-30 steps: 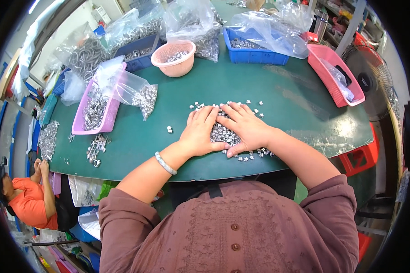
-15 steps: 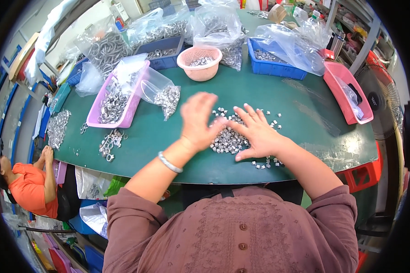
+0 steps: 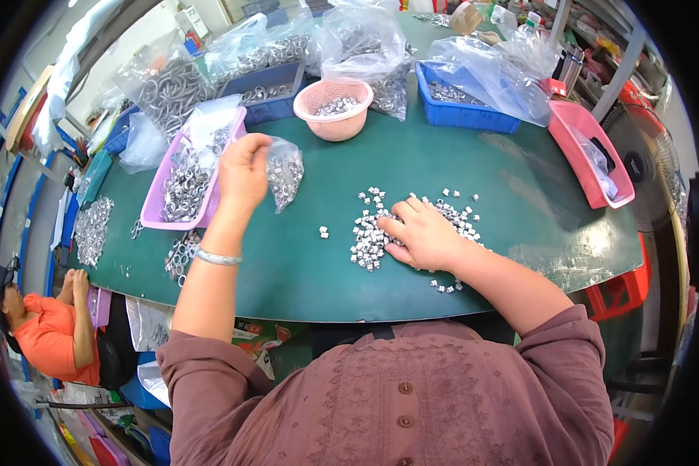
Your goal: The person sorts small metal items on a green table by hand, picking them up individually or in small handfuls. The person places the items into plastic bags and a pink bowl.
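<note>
My left hand [image 3: 243,175], with a pale bangle on its wrist, is raised at the mouth of a small clear plastic bag [image 3: 286,177] of metal pieces. Its fingers are closed and appear to pinch the bag's edge; the fingertips are partly hidden. My right hand [image 3: 427,237] rests on a spread pile of small silver metal pieces [image 3: 367,247], fingers bent but apart, covering the middle of the pile. A couple of loose metal pieces [image 3: 324,232] lie left of the pile.
A purple bin [image 3: 154,203] of metal rings stands left, with loose rings [image 3: 180,260] before it. Behind are a pink basket [image 3: 334,128], blue bins [image 3: 470,116] and large plastic bags [image 3: 357,39]. A long pink basket [image 3: 586,167] stands right. A co-worker [image 3: 54,334] sits far left.
My left hand has left the pile, moving left and up to the small bag, and its fingers have closed. My right hand has shifted slightly left and down over the pile. Two pieces show apart.
</note>
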`<control>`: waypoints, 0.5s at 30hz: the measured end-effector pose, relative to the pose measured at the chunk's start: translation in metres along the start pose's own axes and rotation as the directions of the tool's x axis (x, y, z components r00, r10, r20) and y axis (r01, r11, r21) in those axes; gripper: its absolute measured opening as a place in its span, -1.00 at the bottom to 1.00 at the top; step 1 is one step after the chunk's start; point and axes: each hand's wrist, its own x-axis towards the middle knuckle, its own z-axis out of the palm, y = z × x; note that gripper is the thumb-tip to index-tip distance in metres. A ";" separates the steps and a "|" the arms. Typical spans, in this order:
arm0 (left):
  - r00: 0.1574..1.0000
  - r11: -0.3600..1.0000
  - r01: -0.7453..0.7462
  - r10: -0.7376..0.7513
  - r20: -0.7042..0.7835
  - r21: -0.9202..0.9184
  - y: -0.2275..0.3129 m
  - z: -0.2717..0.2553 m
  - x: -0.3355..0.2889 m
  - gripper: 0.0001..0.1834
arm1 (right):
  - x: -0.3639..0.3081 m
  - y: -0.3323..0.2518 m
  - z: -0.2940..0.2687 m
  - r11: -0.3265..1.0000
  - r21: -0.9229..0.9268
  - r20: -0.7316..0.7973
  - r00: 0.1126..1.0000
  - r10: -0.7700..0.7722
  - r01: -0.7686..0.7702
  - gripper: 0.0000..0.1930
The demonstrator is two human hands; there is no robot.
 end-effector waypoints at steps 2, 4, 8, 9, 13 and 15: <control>0.963 0.962 -0.268 0.266 0.038 0.055 0.027 0.016 0.004 -0.86 | 0.003 0.000 -0.001 1.000 -0.014 -0.011 1.000 -0.004 0.004 -0.67; 0.909 0.917 -0.390 0.370 0.191 0.078 0.045 0.036 -0.002 -0.86 | 0.005 -0.002 -0.001 1.000 -0.009 -0.009 1.000 -0.007 0.007 -0.67; 0.732 0.812 -0.559 0.386 0.561 0.169 0.077 0.070 -0.029 -0.87 | 0.007 0.000 0.001 1.000 0.009 -0.046 0.999 0.005 -0.004 -0.73; 0.688 0.790 -0.587 0.370 0.624 0.179 0.081 0.073 -0.038 -0.86 | 0.008 0.000 0.002 1.000 0.008 -0.047 0.999 0.007 -0.006 -0.73; 0.722 0.773 -0.593 0.386 0.575 0.226 0.084 0.061 -0.055 -0.86 | 0.011 0.006 0.003 0.996 0.076 -0.022 0.998 0.054 -0.052 -0.78; 0.747 0.803 -0.564 0.396 0.534 0.194 0.087 0.049 -0.056 -0.78 | 0.012 0.009 0.001 0.991 0.115 0.046 0.997 0.056 -0.061 -0.65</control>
